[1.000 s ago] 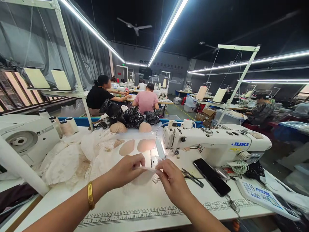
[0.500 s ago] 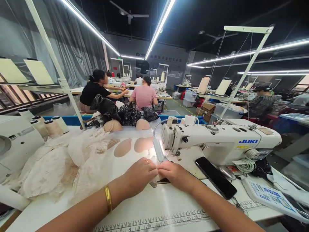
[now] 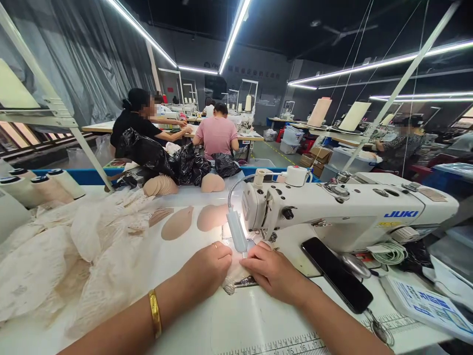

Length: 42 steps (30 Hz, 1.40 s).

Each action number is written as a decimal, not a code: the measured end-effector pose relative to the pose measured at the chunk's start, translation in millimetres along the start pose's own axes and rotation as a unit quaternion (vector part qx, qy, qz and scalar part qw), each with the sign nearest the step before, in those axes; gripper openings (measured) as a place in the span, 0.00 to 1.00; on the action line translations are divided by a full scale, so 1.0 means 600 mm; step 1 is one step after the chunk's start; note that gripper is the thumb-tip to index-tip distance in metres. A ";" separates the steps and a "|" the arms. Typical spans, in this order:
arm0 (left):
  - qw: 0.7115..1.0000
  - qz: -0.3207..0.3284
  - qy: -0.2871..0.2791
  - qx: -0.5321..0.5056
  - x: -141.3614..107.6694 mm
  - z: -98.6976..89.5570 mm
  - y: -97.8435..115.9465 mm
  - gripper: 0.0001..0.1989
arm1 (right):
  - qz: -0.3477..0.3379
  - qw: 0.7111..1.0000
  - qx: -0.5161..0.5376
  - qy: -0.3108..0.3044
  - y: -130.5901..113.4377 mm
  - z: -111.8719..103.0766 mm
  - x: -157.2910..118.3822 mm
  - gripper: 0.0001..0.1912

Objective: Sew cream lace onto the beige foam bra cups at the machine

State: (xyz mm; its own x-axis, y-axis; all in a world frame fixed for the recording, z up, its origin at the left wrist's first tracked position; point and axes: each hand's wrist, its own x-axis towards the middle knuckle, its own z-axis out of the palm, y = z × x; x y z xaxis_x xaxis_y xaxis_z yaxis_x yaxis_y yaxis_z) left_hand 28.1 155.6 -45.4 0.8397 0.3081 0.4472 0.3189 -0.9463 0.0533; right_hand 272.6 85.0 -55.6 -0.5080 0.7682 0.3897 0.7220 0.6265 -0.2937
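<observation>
A white sewing machine (image 3: 332, 202) stands on the table, its needle end lit by a small lamp (image 3: 237, 230) on a bent metal neck. Just below the lamp, a thin pale lace fabric (image 3: 235, 272) lies between my hands. My left hand (image 3: 210, 268) pinches its left side, fingers closed. On the right, my right hand (image 3: 275, 271) has its thumb and fingers pressed together at the fabric's other side. Flat beige oval pads (image 3: 178, 223) lie beyond my left hand. The needle is hidden by the lamp.
Lace fabric (image 3: 44, 266) is heaped at the left, near thread cones (image 3: 59, 186). A black phone (image 3: 337, 274) and a white box (image 3: 424, 305) lie at the right. Black plastic bags (image 3: 190, 165) sit behind the table, with people working beyond.
My hands have moved apart, my left to the left and my right slightly to the right, showing more lace between them. The view has shifted a little.
</observation>
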 end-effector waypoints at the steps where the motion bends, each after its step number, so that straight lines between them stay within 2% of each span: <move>1: 1.000 -0.005 0.004 0.010 0.000 0.001 0.001 0.14 | 0.000 1.000 0.000 0.001 0.000 0.001 0.000 0.18; 9: 0.998 0.040 0.033 0.019 0.000 0.006 0.003 0.12 | 0.016 1.000 -0.017 -0.009 -0.006 0.001 0.000 0.19; 12: 0.998 0.057 0.023 0.002 -0.001 0.010 0.001 0.12 | 0.020 1.000 -0.021 -0.013 -0.007 0.001 0.000 0.20; 21: 0.999 0.018 -0.016 -0.024 -0.002 0.014 -0.002 0.11 | 0.025 1.000 -0.011 -0.016 -0.007 0.000 0.000 0.20; 26: 0.999 0.022 -0.006 -0.048 0.000 0.013 -0.002 0.11 | 0.023 1.000 -0.009 -0.017 -0.011 -0.001 0.002 0.20; 30: 0.996 0.020 0.004 -0.081 0.012 0.016 -0.011 0.11 | 0.027 0.999 -0.023 -0.003 -0.010 0.003 0.002 0.17; 34: 0.996 0.051 -0.003 -0.079 0.034 0.012 -0.023 0.10 | 0.035 0.998 -0.048 0.015 -0.002 0.010 -0.001 0.15; 42: 0.991 0.072 0.042 -0.105 0.063 0.004 -0.031 0.12 | 0.069 0.995 -0.075 0.012 0.006 0.017 -0.003 0.14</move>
State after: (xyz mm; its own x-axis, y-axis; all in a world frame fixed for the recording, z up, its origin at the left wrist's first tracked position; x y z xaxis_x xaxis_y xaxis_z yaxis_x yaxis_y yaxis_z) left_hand 54.8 185.2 -31.7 0.8277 0.1674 0.5356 0.0925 -0.9821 0.1640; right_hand 271.3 87.0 -66.0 -0.3887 0.8409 0.3765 0.8470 0.4869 -0.2132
